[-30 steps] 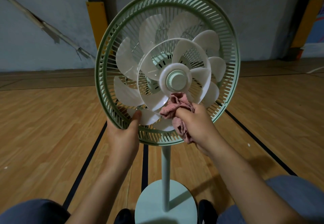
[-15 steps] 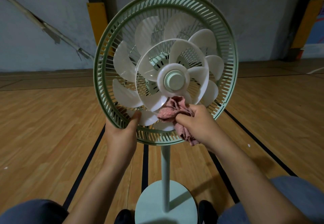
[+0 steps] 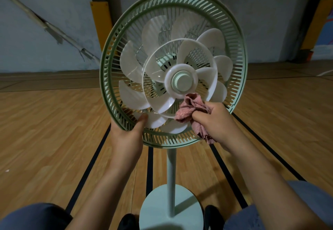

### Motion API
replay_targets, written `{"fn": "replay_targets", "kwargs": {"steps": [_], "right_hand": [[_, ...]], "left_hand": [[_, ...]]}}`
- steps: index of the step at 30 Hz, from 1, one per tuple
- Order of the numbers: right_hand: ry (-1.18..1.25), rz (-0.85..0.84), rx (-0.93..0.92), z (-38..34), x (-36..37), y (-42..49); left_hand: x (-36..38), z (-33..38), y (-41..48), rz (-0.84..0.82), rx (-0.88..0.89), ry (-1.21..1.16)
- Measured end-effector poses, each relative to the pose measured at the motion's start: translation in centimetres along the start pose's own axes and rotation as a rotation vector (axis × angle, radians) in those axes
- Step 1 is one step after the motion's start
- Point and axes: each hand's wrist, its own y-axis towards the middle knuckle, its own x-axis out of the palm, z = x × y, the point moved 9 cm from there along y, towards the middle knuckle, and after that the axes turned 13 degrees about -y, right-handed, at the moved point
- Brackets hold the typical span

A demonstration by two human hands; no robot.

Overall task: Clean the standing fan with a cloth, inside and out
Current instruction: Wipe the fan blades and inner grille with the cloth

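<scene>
A pale green standing fan (image 3: 169, 166) stands in front of me, its front grille off, so the white translucent blades (image 3: 133, 98) and green hub cap (image 3: 182, 82) are exposed inside the green rear guard (image 3: 108, 71). My left hand (image 3: 128, 136) grips the guard's lower left rim, thumb inside on a blade. My right hand (image 3: 216, 121) is closed on a crumpled pink cloth (image 3: 189, 110), which is pressed against the lower blades just under the hub. The fan's round base (image 3: 158, 210) sits between my feet.
Wooden sports floor (image 3: 45, 130) with black lines runs all around. A grey wall (image 3: 45, 31) with yellow padded posts (image 3: 99, 22) stands behind the fan. My knees (image 3: 32, 217) frame the bottom edge.
The fan head has turned slightly to the right. My right hand with the cloth has slid right, from under the hub toward the lower right blades. My left hand still holds the rim.
</scene>
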Motion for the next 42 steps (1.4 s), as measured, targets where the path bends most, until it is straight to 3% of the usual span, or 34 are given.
{"fn": "replay_targets", "kwargs": {"steps": [15, 29, 33, 42], "right_hand": [[-0.023, 0.124, -0.107, -1.3, -0.5, -0.7], [0.139, 0.013, -0.023, 0.0, 4.5, -1.1], [0.084, -0.051, -0.037, 0.1, 3.9, -0.7], [-0.162, 0.103, -0.128, 0.4, 0.4, -0.4]], "left_hand": [[0.2, 0.3, -0.2, -0.005, 0.002, -0.005], [-0.1, -0.3, -0.1, 0.021, -0.006, -0.006], [-0.5, -0.4, 0.1, 0.021, -0.027, -0.017], [0.1, -0.3, 0.2, -0.027, -0.009, -0.015]]}}
